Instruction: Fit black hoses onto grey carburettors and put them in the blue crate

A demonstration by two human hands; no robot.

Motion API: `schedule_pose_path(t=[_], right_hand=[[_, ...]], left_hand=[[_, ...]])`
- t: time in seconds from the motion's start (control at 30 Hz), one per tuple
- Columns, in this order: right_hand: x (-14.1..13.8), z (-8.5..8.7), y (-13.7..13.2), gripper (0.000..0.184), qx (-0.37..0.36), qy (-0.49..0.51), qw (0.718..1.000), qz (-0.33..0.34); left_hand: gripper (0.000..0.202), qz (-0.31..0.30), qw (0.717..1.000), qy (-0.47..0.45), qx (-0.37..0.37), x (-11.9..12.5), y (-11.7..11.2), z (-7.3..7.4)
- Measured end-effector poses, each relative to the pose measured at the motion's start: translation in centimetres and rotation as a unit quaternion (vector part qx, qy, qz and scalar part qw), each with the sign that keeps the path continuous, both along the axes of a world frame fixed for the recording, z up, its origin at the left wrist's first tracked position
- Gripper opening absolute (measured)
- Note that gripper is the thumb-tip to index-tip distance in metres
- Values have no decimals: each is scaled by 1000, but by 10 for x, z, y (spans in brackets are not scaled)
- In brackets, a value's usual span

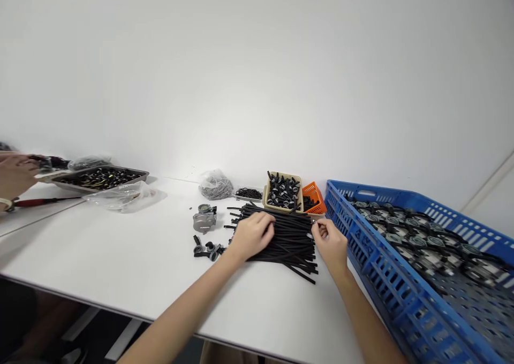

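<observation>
Via head cam I log, at the back, a plain white wall (257, 85); below it, a smooth white table (160, 235), front edge visible. R side: blue crate (363, 246), slotted rigid plastic, w/ rows of assemblies (417, 242), metal & black; crate cut off by frame. Table centre, betw. both hands: pile of black tubes (289, 235), straight, matte, approx. parallel, a few splayed. Behind pile: cream bin (281, 209) of dark fittings. L hand (254, 233): fingers curled over tubes; can't tell if any is gripped. R hand (331, 241): thumb & fingertips drawn together near tube ends; hold unconfirmed. Far L: co-worker's hand (18, 174), part out of frame. L of pile: rounded grey metal unit (204, 221). Smallest: shiny bit (314, 221) at R fingertips, too small to ID.
</observation>
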State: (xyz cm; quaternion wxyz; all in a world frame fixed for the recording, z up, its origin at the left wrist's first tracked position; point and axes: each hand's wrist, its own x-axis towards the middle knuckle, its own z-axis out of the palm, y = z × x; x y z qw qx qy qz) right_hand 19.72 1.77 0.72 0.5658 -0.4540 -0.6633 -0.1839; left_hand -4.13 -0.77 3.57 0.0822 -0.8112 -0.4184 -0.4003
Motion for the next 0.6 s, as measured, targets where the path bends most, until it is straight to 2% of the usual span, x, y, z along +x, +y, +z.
schedule_pose_path(t=[0.07, 0.13, 0.17, 0.23, 0.3, 0.33, 0.43, 0.6], right_hand=[[1, 0, 0, 15, 1, -6, 1000, -3], [0, 0, 0, 16, -4, -11, 1000, 0], [-1, 0, 0, 17, -10, -15, 1000, 6], [-3, 0, 0, 18, -22, -24, 999, 20], [-5, -1, -1, 18, -34, -25, 999, 31], [-6, -1, -1, 18, -38, -23, 998, 34], [-5, -2, -1, 17, -47, -9, 998, 39], [-4, -3, 0, 17, -52, 14, 998, 39]], left_hand=[[24, 93, 995, 0, -36, -29, 6, 9], [31, 197, 977, -7, -84, -66, 14, 13], [41, 258, 960, -3, -111, -85, 19, 14], [79, 361, 909, -15, -206, -118, 30, 11], [101, 378, 865, -64, -323, -141, 39, 6], [102, 373, 860, -70, -342, -148, 43, 3], [97, 361, 854, -69, -368, -155, 52, -2], [81, 379, 843, -64, -376, -148, 57, 3]])
